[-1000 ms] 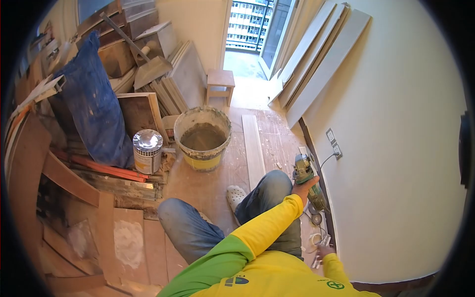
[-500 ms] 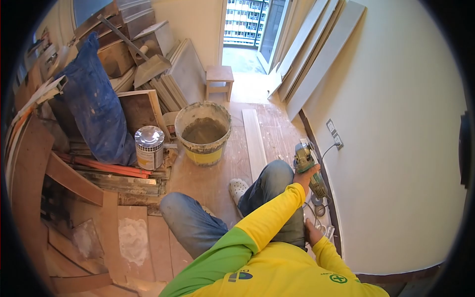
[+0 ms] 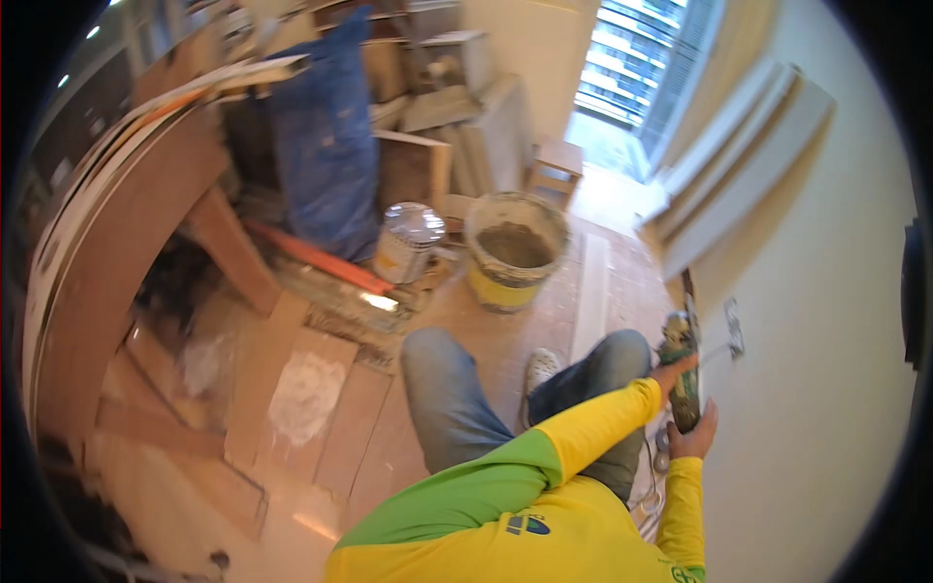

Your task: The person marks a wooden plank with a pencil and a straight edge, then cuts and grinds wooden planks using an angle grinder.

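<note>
An angle grinder with a green body is held low beside the right-hand wall, its metal head pointing away from me. My left hand is closed round the body just behind the head. At the tail end, my right hand cups the grinder, with fingers on one side and thumb on the other; blur hides the exact contact. Grey round discs and a loose cord lie on the floor below my hands, partly covered by my sleeve and leg.
A mortar-stained bucket stands ahead, with a paint tin and a blue sack to its left. Long boards lean on the right wall above a socket. A pale plank lies on the floor.
My view has swung left, shifting the room rightward in the picture. My right hand has risen from near the floor to the grinder's tail. The left hand keeps its hold.
</note>
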